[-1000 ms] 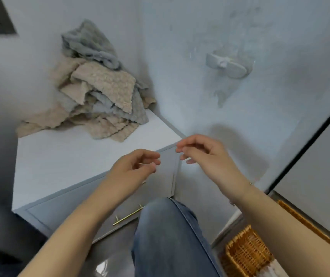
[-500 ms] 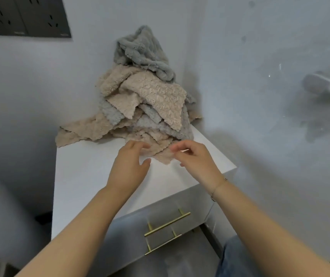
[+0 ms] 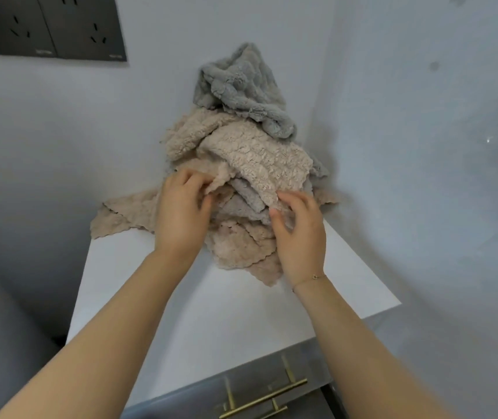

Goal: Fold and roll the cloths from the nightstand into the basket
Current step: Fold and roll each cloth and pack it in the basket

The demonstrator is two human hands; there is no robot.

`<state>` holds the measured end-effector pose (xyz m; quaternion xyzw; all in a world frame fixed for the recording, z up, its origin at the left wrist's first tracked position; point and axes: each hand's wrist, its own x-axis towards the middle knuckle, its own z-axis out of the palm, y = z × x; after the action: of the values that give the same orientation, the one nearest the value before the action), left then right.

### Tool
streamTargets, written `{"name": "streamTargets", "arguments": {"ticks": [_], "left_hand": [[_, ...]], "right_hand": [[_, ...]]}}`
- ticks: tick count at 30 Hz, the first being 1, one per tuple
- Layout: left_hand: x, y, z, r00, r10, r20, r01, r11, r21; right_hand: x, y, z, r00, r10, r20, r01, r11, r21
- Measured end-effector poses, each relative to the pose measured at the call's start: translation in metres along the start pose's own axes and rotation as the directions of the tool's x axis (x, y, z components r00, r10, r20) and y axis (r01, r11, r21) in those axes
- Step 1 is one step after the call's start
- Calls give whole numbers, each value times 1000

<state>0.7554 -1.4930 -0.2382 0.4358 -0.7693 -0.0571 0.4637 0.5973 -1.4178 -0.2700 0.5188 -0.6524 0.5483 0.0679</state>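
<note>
A heap of fluffy cloths is piled in the back corner of the white nightstand (image 3: pixel 217 322). A grey cloth (image 3: pixel 241 92) tops the heap, with a beige cloth (image 3: pixel 259 158) draped below it and more beige and grey ones underneath. My left hand (image 3: pixel 181 213) pinches the left edge of the draped beige cloth. My right hand (image 3: pixel 299 231) pinches the same cloth at its lower right edge. The basket is out of view.
Walls close in behind and to the right of the nightstand. A dark socket panel (image 3: pixel 48 25) hangs on the wall at upper left. Brass drawer handles (image 3: pixel 268 397) show on the nightstand's front, at the bottom of the view.
My view has swung from the floor and basket up to the nightstand. Both hands have reached forward from in front of the drawer into the heap and taken hold of a beige cloth.
</note>
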Motion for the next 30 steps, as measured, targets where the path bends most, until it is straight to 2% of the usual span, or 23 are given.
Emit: {"name": "streamTargets", "arguments": {"ticks": [3, 7, 10, 14, 23, 25, 27, 29, 30], "left_hand": [[3, 2, -4, 992, -99, -77, 86, 983, -162], [-6, 16, -23, 957, -266, -114, 209, 909, -361], [-18, 21, -48, 926, -355, -129, 274, 867, -417], [-30, 27, -78, 905, -414, -92, 312, 797, -517], [-91, 38, -123, 917, -400, 16, 306, 675, -671], [-99, 33, -133, 901, -431, 49, 344, 641, -686], [-108, 27, -140, 871, -481, 98, 390, 558, -732], [-116, 24, -145, 836, -523, 167, 439, 453, -776], [-119, 23, -148, 822, -533, 200, 464, 422, -779]], "right_hand": [[9, 2, -2, 1000, 0, -25, 1, 1000, 30], [10, 3, -9, 993, 104, -58, -101, 993, 61], [17, -5, -18, 973, 211, -98, -188, 962, 199], [23, -26, -31, 961, 261, -89, -209, 899, 384], [-8, -53, -66, 989, 138, 53, -147, 899, 412], [-18, -64, -70, 986, 135, 95, -164, 868, 469], [-23, -74, -73, 983, 123, 133, -173, 856, 487], [-24, -78, -74, 978, 80, 194, -153, 905, 396], [-24, -79, -73, 970, 51, 236, -121, 949, 290]]}}
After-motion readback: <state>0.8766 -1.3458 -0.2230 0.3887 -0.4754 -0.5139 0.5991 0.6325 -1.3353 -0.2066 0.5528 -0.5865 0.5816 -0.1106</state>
